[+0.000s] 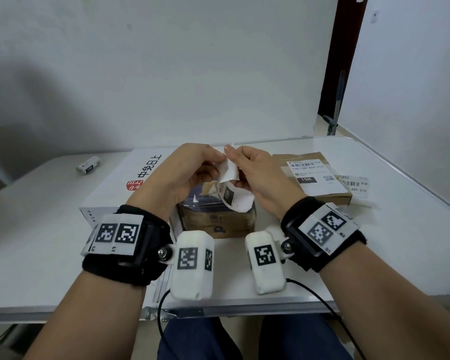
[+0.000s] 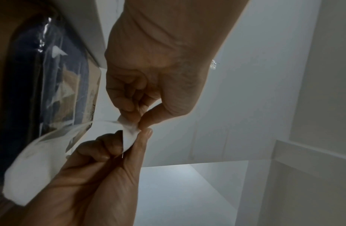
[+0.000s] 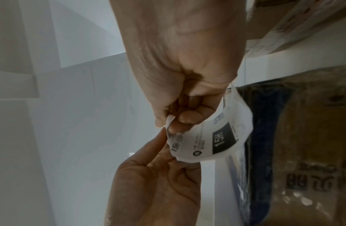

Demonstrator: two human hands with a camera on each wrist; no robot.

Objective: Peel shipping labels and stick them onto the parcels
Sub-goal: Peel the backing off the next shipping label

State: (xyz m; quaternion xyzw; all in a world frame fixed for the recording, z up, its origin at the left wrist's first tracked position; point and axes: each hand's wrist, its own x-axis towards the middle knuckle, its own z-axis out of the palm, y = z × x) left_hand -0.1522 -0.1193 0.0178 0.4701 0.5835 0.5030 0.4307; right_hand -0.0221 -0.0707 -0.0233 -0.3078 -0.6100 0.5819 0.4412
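Note:
A white shipping label (image 1: 228,187) printed "15H" is held in the air, curled, over a small brown parcel (image 1: 216,222) with dark tape. My left hand (image 1: 213,162) pinches the label's top corner. My right hand (image 1: 235,166) pinches the label beside it, and the rest hangs below. In the left wrist view my left hand (image 2: 141,122) grips a frayed corner while my right hand (image 2: 129,143) holds the label (image 2: 32,172). In the right wrist view my right hand (image 3: 174,122) holds the label (image 3: 216,137), and my left hand (image 3: 166,145) touches its edge.
The small parcel stands on a large flat white box (image 1: 130,183) on a white table (image 1: 37,229). A flat brown parcel (image 1: 320,197) bearing a label lies at the right, with a loose label sheet (image 1: 356,185) beside it. A small roll (image 1: 89,165) lies far left.

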